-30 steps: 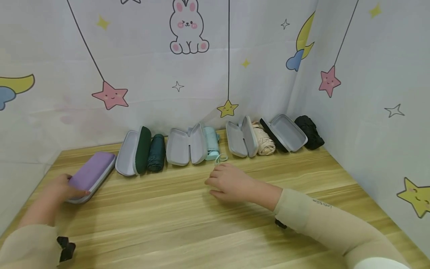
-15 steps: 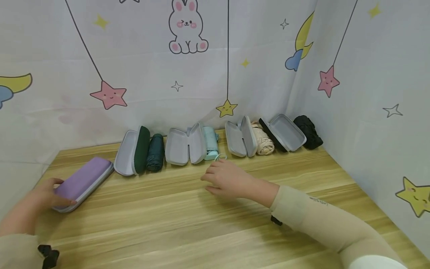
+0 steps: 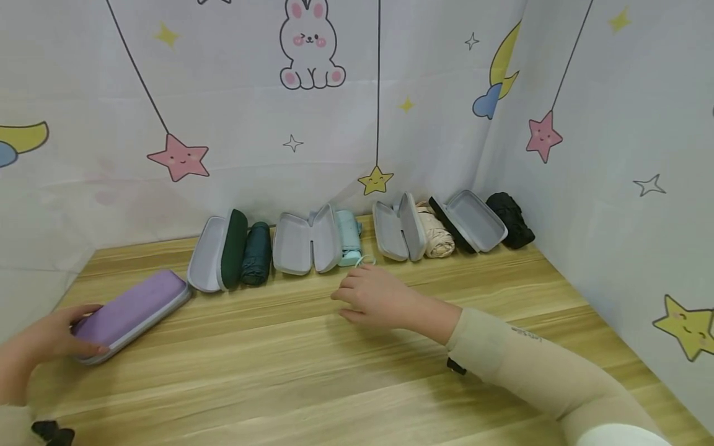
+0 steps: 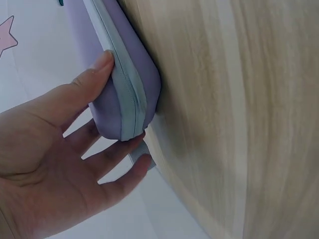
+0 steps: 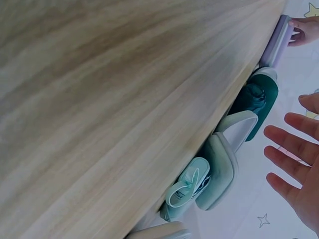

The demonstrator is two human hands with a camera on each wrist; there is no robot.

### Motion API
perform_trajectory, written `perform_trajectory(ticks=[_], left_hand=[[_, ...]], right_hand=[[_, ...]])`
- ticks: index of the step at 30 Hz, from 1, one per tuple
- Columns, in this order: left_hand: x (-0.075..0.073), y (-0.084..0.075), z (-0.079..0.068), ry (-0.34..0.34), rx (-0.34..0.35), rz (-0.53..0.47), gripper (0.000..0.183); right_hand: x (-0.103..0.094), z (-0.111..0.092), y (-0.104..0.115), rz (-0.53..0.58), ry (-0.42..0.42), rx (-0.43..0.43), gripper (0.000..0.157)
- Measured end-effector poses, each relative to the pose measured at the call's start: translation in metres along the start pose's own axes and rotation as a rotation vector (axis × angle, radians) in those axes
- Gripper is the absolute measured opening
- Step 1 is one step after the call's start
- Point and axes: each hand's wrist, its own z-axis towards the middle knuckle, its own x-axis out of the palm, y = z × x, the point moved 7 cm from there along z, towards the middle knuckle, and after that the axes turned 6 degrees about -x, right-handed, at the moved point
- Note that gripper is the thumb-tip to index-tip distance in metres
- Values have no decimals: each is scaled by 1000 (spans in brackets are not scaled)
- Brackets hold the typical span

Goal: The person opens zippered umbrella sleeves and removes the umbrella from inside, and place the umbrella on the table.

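At the table's left side, my left hand (image 3: pixel 52 334) pinches the near end of a closed purple zip case (image 3: pixel 134 311), thumb on the side facing me. In the left wrist view the thumb presses near the case's pale zip band (image 4: pixel 128 94), with fingers on the other side. My right hand (image 3: pixel 376 297) is over the middle of the table and holds nothing. Its fingers (image 5: pixel 291 142) are spread and slightly bent in the right wrist view. Just beyond it lies a folded mint umbrella (image 3: pixel 349 238) with a wrist loop.
Along the back wall stand open cases: a green one (image 3: pixel 233 251), two with grey linings (image 3: pixel 292 244) (image 3: pixel 390 235) and a black one (image 3: pixel 476 220). Between them lie folded umbrellas: dark green (image 3: pixel 256 254), beige (image 3: pixel 437 238) and black (image 3: pixel 510 220). Printed cloth walls (image 3: pixel 240 93) bound the table.
My left hand has drawn the purple case's near end to the left and towards me, so the case now lies more slanted. My right hand has hardly moved.
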Motion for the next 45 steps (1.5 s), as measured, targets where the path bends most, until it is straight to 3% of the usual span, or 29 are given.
perform_trajectory(ticks=[9,26,32,36,42,45], left_hand=[[0,-14,-12,-43,129,-18,87],[2,-37,-19,-48,197,53,90],[8,-52,-19,-47,255,68,87],[12,-61,-19,-16,240,51,87],[15,-83,-20,-49,270,92,86],[18,-96,-20,-34,281,96,86]], right_hand=[[1,0,-1,8,1,12,31],[-1,8,1,27,-7,5,30],[-1,15,1,47,39,54,34],[3,19,0,64,81,97,39],[10,24,-1,106,113,131,41],[18,25,-1,110,147,140,43]])
